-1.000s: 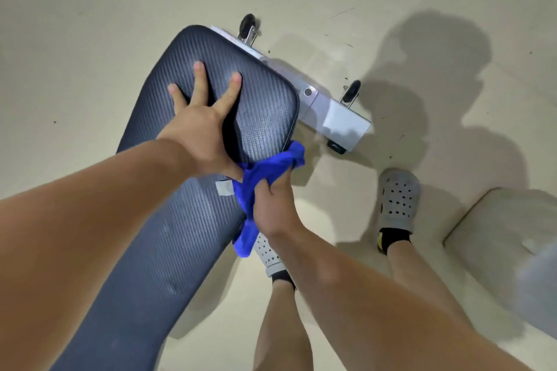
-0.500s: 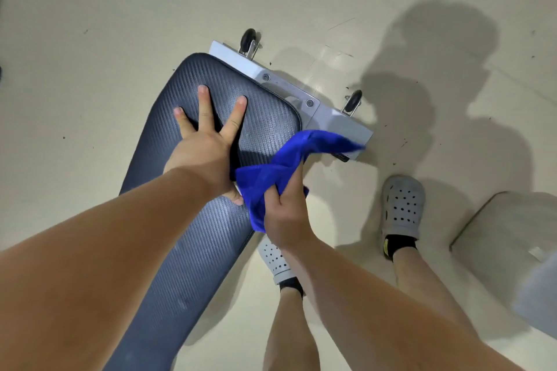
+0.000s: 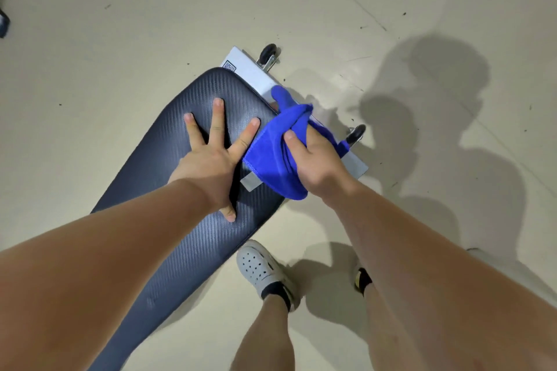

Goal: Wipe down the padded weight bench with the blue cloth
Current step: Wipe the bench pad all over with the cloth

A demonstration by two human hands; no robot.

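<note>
A dark padded bench (image 3: 193, 238) with a fine ribbed, carbon-weave texture runs diagonally from the lower left toward the centre, its rounded far end resting above a white metal base (image 3: 250, 75) fitted with two small black wheels. A grey tag sits on the pad's right edge. The blue cloth (image 3: 271, 156), a bright, soft microfibre, lies bunched and folded at the bench's far right corner, draped over the pad's edge and across the white base, one loose end sticking up beyond it. The cloth's stitched hem shows along its left side, where it rests on the pad.
</note>
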